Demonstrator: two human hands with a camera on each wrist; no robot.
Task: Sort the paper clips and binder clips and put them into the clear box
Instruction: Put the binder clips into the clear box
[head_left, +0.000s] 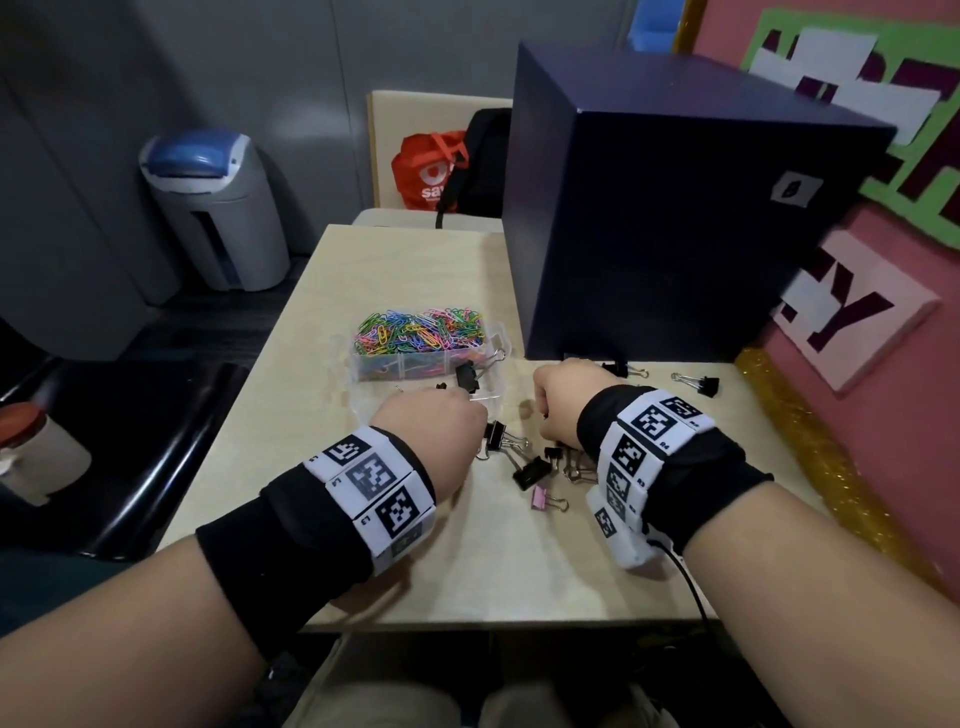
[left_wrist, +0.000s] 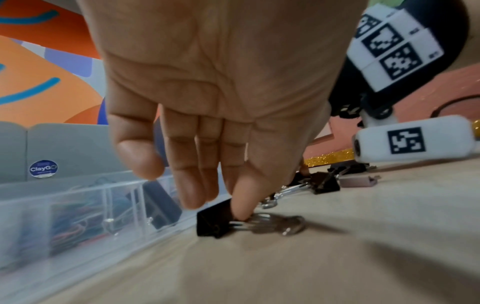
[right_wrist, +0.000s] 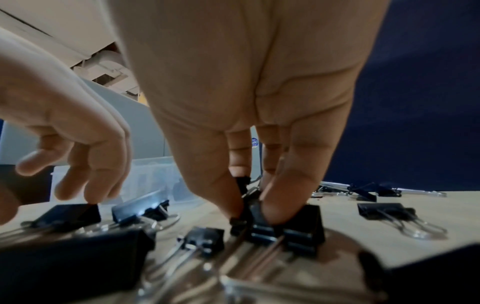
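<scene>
The clear box (head_left: 363, 364) sits mid-table; its far compartment holds colourful paper clips (head_left: 421, 330), and a black binder clip (head_left: 467, 375) lies in a nearer one. My left hand (head_left: 436, 421) reaches down just right of the box (left_wrist: 78, 205). Its thumb and fingertips (left_wrist: 241, 207) pinch a black binder clip (left_wrist: 215, 222) that lies on the table. My right hand (right_wrist: 252, 207) pinches another black binder clip (right_wrist: 288, 228) between thumb and forefinger, also on the table. Several more black clips and a pink one (head_left: 543, 498) lie between my wrists.
A tall dark blue box (head_left: 675, 223) stands at the back right, with two binder clips (head_left: 706, 384) at its foot. The wooden table (head_left: 519, 561) has bare surface near its front edge. A grey bin (head_left: 218, 208) stands on the floor at the left.
</scene>
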